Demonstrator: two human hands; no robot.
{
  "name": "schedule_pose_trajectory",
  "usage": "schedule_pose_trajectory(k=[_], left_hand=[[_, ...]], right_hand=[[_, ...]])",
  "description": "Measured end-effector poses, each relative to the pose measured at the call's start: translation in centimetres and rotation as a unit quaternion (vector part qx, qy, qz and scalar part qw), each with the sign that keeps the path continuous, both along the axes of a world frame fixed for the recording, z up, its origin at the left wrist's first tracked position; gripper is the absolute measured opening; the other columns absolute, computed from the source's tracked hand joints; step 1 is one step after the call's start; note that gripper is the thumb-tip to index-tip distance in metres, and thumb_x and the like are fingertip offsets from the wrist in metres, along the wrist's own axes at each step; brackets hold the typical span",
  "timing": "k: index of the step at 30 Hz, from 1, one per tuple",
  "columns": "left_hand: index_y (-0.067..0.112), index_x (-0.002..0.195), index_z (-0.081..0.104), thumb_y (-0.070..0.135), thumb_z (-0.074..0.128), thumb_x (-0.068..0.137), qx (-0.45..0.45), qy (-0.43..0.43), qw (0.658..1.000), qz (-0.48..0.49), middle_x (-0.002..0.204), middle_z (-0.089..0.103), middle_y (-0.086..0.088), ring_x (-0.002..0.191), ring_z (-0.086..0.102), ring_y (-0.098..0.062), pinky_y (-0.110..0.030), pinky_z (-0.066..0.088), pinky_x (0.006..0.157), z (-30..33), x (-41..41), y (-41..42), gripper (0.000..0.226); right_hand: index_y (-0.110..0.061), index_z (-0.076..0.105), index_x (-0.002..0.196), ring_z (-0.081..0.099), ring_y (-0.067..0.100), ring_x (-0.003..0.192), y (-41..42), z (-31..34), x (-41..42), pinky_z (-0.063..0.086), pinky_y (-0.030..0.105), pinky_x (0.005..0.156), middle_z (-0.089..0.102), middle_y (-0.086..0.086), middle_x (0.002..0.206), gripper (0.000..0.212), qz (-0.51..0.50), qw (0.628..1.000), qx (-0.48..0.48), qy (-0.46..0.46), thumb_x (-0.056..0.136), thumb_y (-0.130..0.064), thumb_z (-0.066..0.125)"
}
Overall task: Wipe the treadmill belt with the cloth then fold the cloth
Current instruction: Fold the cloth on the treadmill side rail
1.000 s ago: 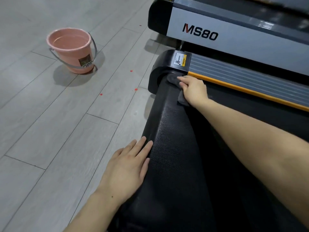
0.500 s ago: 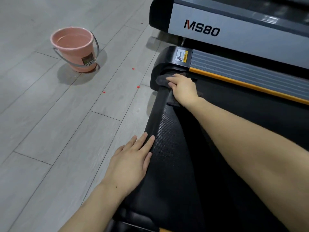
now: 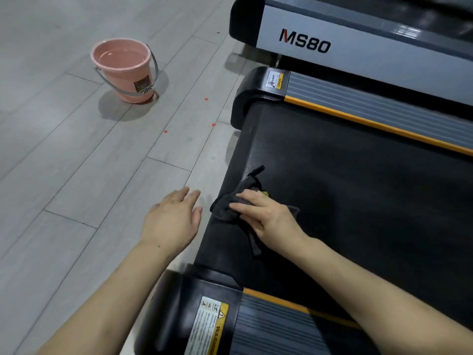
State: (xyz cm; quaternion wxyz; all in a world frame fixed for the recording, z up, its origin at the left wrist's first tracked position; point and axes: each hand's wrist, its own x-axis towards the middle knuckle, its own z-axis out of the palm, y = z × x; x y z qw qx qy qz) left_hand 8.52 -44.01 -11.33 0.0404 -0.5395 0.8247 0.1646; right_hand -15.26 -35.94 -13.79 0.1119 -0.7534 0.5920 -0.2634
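Note:
The black treadmill belt (image 3: 345,190) fills the right half of the head view. A dark, crumpled cloth (image 3: 231,204) lies on the belt's rear edge, with a strip trailing toward me and a corner pointing away. My right hand (image 3: 268,217) presses down on the cloth, fingers gripping it. My left hand (image 3: 174,221) hovers over the floor just left of the belt's end, fingers spread, holding nothing and not touching the belt.
A pink bucket (image 3: 124,70) with water stands on the grey plank floor (image 3: 76,175) at upper left. Grey side rails with orange trim (image 3: 378,124) flank the belt. Black end caps (image 3: 252,96) sit at both rear corners. A second machine marked MS80 (image 3: 304,43) stands behind.
My right hand has dragged the cloth from the far corner by the end cap to the near part of the belt's rear edge. My left hand has lifted off the belt edge.

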Motion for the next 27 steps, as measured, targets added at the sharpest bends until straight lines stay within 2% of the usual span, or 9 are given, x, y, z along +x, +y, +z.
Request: schedule_pose_trajectory(k=[4,9,14,17,19,21,23,27], left_hand=[[0.030,0.154,0.036,0.040,0.035,0.105,0.001,0.000,1.000,-0.010,0.162,0.035,0.002,0.148,0.033,-0.020,-0.043,0.040,0.109,0.9,0.5,1.8,0.050],[0.028,0.149,0.041,0.038,0.039,0.103,0.004,-0.015,0.999,-0.032,0.151,0.047,0.001,0.137,0.045,-0.023,-0.042,0.045,0.103,2.5,0.7,4.3,0.047],[0.029,0.147,0.043,0.039,0.042,0.101,-0.012,-0.012,0.998,-0.054,0.153,0.047,0.001,0.137,0.046,-0.024,-0.043,0.046,0.104,4.2,1.1,6.8,0.047],[0.030,0.138,0.049,0.040,0.043,0.098,-0.032,-0.026,0.995,-0.089,0.139,0.057,0.003,0.128,0.053,-0.025,-0.043,0.050,0.097,5.1,1.5,8.6,0.042],[0.032,0.135,0.051,0.040,0.042,0.097,-0.037,-0.048,0.992,-0.110,0.133,0.060,0.004,0.124,0.055,-0.024,-0.041,0.051,0.094,5.9,1.7,9.9,0.039],[0.032,0.132,0.053,0.039,0.042,0.097,-0.044,-0.055,0.990,-0.120,0.131,0.061,0.004,0.120,0.057,-0.025,-0.040,0.051,0.092,6.9,1.6,11.3,0.037],[0.033,0.130,0.053,0.039,0.043,0.098,-0.037,-0.034,0.993,-0.111,0.129,0.061,0.003,0.115,0.059,-0.026,-0.039,0.050,0.089,7.6,1.2,13.0,0.034],[0.033,0.140,0.050,0.041,0.044,0.100,-0.021,0.048,0.994,-0.093,0.136,0.060,0.003,0.118,0.060,-0.025,-0.041,0.051,0.096,8.5,0.1,17.2,0.041]], right_hand=[[-0.025,0.068,0.124,0.050,0.014,0.131,3.2,0.4,0.6,0.039,0.033,0.111,0.059,-0.002,0.136,0.029,0.043,0.998,0.040,-0.007,0.096,-0.023,0.062],[-0.028,0.069,0.122,0.051,0.013,0.131,6.3,2.2,-0.4,0.043,0.030,0.108,0.059,-0.003,0.137,0.032,0.077,0.992,0.097,0.028,0.092,-0.019,0.066],[-0.037,0.066,0.124,0.049,0.010,0.130,8.8,5.6,-1.8,0.043,0.033,0.105,0.056,-0.011,0.140,0.031,0.103,0.968,0.183,0.134,0.096,-0.027,0.061],[-0.039,0.066,0.122,0.053,0.008,0.123,10.3,8.2,-3.2,0.046,0.031,0.094,0.056,-0.019,0.136,0.029,0.133,0.939,0.230,0.219,0.096,-0.028,0.057],[-0.036,0.067,0.121,0.052,0.006,0.122,11.5,9.6,-4.4,0.044,0.027,0.094,0.057,-0.023,0.133,0.028,0.132,0.926,0.263,0.236,0.096,-0.028,0.057],[-0.035,0.068,0.120,0.052,0.005,0.123,13.0,10.9,-5.3,0.044,0.030,0.099,0.058,-0.023,0.132,0.027,0.092,0.936,0.275,0.199,0.096,-0.028,0.058],[-0.035,0.068,0.119,0.053,0.006,0.123,14.8,12.5,-5.8,0.042,0.033,0.104,0.060,-0.020,0.131,0.026,0.031,0.960,0.247,0.126,0.095,-0.026,0.060],[-0.036,0.062,0.126,0.053,0.005,0.123,19.3,15.0,-5.5,0.039,0.027,0.108,0.062,-0.018,0.130,0.032,-0.024,0.982,0.187,0.028,0.095,-0.028,0.062]])
